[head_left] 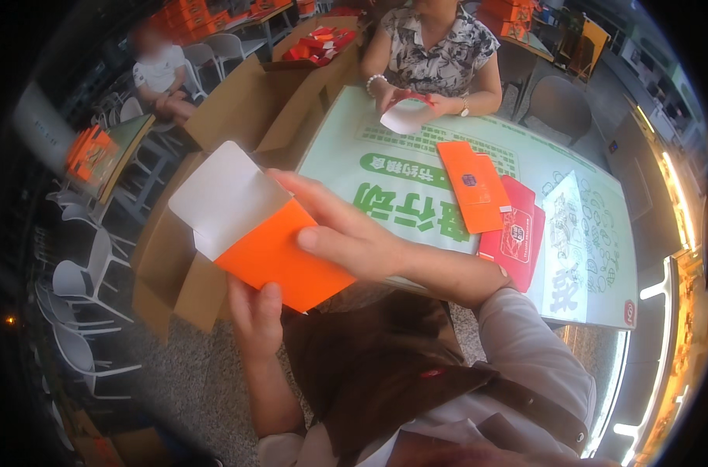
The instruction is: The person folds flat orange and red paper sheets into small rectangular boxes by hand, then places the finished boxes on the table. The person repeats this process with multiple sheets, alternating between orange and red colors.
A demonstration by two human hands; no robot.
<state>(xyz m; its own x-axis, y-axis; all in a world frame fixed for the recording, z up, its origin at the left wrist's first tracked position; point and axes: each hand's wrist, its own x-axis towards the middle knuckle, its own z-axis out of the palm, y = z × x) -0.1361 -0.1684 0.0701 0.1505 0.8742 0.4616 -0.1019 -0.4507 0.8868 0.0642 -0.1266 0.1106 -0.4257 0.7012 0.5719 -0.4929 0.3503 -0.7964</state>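
Observation:
An orange paper box (280, 253) with a white inside is tilted between my hands, its white end flap (222, 183) standing open toward the upper left. My left hand (257, 313) grips the box at its lower edge, thumb in front. Across its upper right side lies my right hand (350, 233), thumb on the orange face and fingers behind, partly hidden. Flat orange boxes (469, 187) and flat red boxes (519, 233) overlap on the table to the right of my hands.
The green-and-white printed table (323, 167) extends ahead. Across it, a person (439, 58) holds a red-and-white box (408, 113). A large open cardboard carton (237, 109) stands left of the table, red packages (319, 45) at its far end. Grey chairs (89, 272) line the left.

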